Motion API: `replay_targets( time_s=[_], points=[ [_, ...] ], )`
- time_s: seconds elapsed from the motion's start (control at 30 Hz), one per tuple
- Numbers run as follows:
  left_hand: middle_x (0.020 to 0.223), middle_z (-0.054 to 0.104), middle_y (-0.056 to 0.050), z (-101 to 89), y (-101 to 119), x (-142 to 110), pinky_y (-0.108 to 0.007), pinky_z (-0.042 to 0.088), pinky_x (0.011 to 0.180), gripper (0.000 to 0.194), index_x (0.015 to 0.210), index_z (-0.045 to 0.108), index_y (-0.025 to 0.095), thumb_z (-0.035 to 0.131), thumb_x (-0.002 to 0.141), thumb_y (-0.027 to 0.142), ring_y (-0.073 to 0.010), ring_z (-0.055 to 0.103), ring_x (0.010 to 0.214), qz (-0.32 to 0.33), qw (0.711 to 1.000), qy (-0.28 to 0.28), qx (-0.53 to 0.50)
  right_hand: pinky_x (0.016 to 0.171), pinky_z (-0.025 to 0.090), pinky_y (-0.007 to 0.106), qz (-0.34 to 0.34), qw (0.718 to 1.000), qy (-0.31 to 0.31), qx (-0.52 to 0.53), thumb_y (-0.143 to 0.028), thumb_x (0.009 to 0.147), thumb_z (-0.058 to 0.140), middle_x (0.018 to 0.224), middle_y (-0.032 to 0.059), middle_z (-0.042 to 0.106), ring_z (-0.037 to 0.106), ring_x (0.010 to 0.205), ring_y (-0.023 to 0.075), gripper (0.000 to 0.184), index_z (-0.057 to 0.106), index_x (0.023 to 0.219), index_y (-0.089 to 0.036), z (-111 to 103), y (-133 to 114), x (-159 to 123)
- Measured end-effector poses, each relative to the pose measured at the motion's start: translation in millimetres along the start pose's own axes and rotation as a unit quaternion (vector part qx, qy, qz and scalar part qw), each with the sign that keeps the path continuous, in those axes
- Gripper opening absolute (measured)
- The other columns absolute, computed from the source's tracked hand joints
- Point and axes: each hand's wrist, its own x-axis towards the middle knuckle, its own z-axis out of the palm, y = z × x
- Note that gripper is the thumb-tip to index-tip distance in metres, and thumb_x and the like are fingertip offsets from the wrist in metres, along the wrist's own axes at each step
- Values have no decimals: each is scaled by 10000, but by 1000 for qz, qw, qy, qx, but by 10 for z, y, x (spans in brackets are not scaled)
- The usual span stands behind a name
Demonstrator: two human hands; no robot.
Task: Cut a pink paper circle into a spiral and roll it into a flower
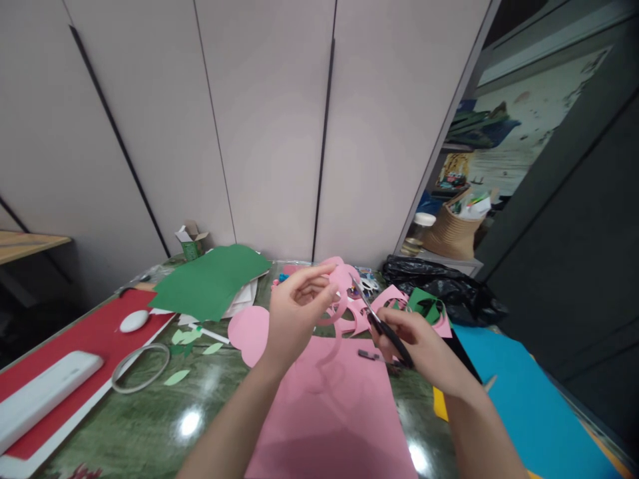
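Observation:
My left hand (299,306) pinches a piece of pink paper (342,278) between thumb and fingers, raised over the table. A curled strip hangs down from the piece. My right hand (412,339) is closed around the black handles of a pair of scissors (382,326). The blades point up and left, with their tips at the right edge of the held paper. Under both hands lies a large pink sheet (344,412). Rounded pink cutouts (248,332) rest to the left of my left hand.
Left are a green sheet (212,283), small green leaf cutouts (177,378), a grey ring (140,369), a white mouse (134,321) and a white device (50,392) on red board. Right are pink scraps (392,296), a black plastic bag (444,286) and a blue sheet (519,392). Cabinet doors stand behind.

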Motion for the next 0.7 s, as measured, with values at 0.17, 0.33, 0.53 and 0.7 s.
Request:
replay_targets(
  time_s=[0.17,0.33,0.53,0.7],
  points=[
    [714,643,-15,30,-21,-14,-220,522,629,237,945,652,167,646,711,204,-121,640,651,-31,999,-29,7,512,334,211,-14,1000,-5,6,-202,829,461,599,-36,511,453,531,85,157,484,676,-176,-21,8,27],
    [733,661,-23,32,-46,-5,-225,525,629,242,957,654,173,634,719,212,-122,640,654,-32,999,-33,8,522,336,205,-8,1000,6,-2,-198,804,502,591,-41,507,452,544,88,137,483,670,-177,-27,24,32],
    [772,677,-45,25,-16,-15,-254,538,629,260,971,649,169,628,729,261,-142,655,652,-42,999,-33,4,541,350,215,-7,1000,8,-16,-202,799,488,588,-37,513,463,548,96,136,488,665,-179,-34,-20,-1],
    [754,683,-55,22,8,-24,-265,539,643,286,998,641,159,619,737,275,-154,657,667,-45,998,-43,9,523,357,214,-7,1000,5,-12,-183,799,453,583,-30,530,488,532,98,144,480,657,-178,-49,-37,-26]
  ],
)
